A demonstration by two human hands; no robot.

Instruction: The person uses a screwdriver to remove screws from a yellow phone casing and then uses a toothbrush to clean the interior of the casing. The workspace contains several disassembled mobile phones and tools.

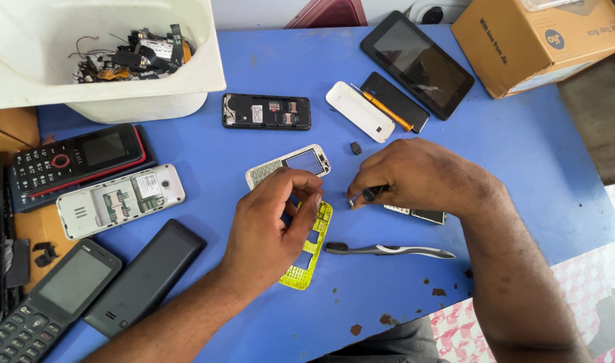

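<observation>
My left hand [270, 222] rests on a yellow-green phone frame [309, 259] lying on the blue table [509, 154], fingers pinching its upper edge. My right hand [415, 176] grips a small dark-handled screwdriver [368, 195], tip pointing left toward the frame. A silver phone front with keypad and screen [287, 165] lies just beyond my left fingers. Under my right hand a circuit board [418, 215] partly shows. A black-and-grey toothbrush [388, 251] lies below my right hand.
A white tub [153, 87] of phone parts stands at back left. Several phones and covers lie left: red-black phone [79, 161], white opened phone [119, 199], dark phones [49, 296]. A black back shell [266, 111], white cover [358, 111], orange-handled tool [387, 111], tablet [416, 62] and cardboard box [536, 40] lie behind.
</observation>
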